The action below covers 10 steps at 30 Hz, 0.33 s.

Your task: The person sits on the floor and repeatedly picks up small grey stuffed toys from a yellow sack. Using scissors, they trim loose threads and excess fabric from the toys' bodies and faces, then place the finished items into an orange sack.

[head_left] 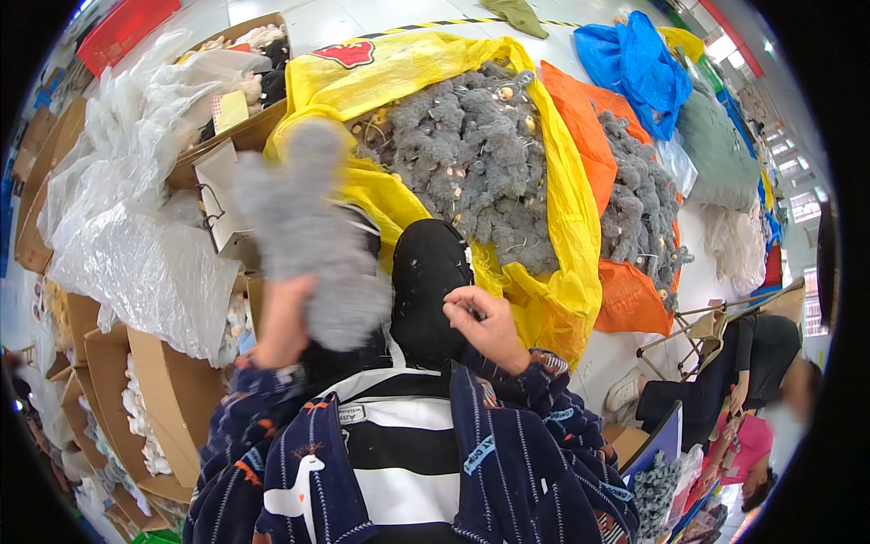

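Note:
My left hand [283, 325] is closed round the lower side of a grey plush toy [313, 236], held up over my left thigh. The toy is smeared by motion; two long lobes stick up at its top. My right hand [489, 326] hovers by my right knee, apart from the toy, with thumb and fingers pinched together. Whatever may be between those fingertips is too small to make out. Just beyond my knees, a yellow sack [575, 299] lies spread wide with a heap of grey plush pieces [462, 154] in it, small pale round parts and white threads among them.
An orange sack [625, 295] with more grey plush stands right of the yellow one. Left are cardboard boxes [172, 399], clear plastic sheeting [136, 208] and a small white box [222, 195]. A blue bag [634, 72] lies far right. Other people sit at the lower right, near a folding chair [725, 317].

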Motion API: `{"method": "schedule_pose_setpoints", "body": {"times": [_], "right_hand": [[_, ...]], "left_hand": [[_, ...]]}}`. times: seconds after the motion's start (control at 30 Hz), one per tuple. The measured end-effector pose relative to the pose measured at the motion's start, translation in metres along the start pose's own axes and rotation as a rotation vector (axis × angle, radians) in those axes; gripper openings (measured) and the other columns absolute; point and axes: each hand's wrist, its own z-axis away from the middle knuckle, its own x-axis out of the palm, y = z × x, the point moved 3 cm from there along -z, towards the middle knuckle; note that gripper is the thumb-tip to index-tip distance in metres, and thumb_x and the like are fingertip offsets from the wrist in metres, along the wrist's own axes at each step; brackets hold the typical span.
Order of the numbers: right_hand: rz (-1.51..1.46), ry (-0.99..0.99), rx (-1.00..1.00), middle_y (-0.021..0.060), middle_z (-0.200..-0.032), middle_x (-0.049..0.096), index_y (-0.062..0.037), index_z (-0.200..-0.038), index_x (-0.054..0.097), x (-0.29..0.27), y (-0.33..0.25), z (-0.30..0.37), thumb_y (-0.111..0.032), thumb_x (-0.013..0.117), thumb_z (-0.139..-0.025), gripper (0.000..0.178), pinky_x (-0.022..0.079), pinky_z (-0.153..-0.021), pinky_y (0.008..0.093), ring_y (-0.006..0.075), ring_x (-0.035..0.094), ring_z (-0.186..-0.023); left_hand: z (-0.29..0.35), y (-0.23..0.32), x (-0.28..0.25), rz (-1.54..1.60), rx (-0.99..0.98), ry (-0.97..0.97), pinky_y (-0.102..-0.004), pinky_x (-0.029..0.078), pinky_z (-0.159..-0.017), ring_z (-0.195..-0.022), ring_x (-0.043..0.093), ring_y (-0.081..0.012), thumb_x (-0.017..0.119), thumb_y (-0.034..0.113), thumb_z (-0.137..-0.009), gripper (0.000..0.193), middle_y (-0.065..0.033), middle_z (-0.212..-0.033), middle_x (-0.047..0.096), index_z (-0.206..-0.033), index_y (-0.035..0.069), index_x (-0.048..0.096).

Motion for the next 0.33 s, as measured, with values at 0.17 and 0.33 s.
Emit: {"method": "schedule_pose_setpoints", "body": {"times": [0.17, 0.33], "right_hand": [[-0.218, 0.290, 0.283, -0.0004, -0.066, 0.056, -0.0020, -0.083, 0.059, -0.053, 0.061, -0.023, -0.013, 0.057, -0.083, 0.011, 0.039, -0.051, 0.0182, 0.0051, 0.050, -0.056], [-0.065, 0.448, 0.374, 0.0001, -0.064, 0.057, -0.0028, -0.085, 0.059, -0.093, 0.166, -0.054, -0.022, 0.059, -0.082, 0.019, 0.039, -0.047, 0.0190, 0.0055, 0.050, -0.053]], "left_hand": [[0.048, 0.168, -0.133, 0.386, 0.977, 0.476, -0.0474, 0.031, -0.099, -0.124, 0.031, -0.0306, 0.054, 0.023, -0.078, 0.057, -0.0187, -0.130, 0.036, -0.124, -0.005, 0.035], [0.041, 0.191, -0.151, 0.301, 1.005, 0.295, -0.0458, 0.011, -0.108, -0.132, 0.006, -0.0312, 0.063, 0.033, -0.069, 0.090, -0.0155, -0.143, 0.014, -0.135, -0.002, 0.014]]}}
